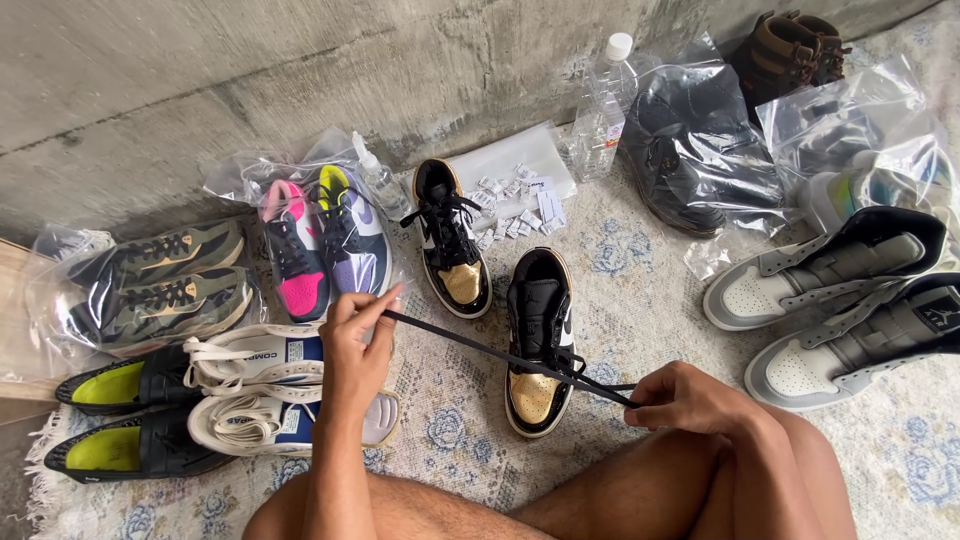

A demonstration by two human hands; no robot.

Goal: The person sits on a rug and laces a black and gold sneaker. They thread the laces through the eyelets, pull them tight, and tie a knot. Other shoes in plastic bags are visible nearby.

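Black lace drawn taut between both hands over a black-and-gold sneaker.

From my remote seat I log the patterned rug (640,300) first, with bagged and loose shoes spread along its far edge. Just beyond the right hand (690,398), and nearer to it than to the left, stands the black-and-gold sneaker (540,345), toe toward me, long axis running away from the body. Its mate (452,240) sits further out, beyond the left hand (355,345). The black lace (500,352) runs straight from the left fingertips, raised and pinched shut on one end, down and across to the right hand, closed on the lace beside the sneaker's toe. Lace axis: left-high to right-low. Under the left wrist lies a white shoe pair (265,385).
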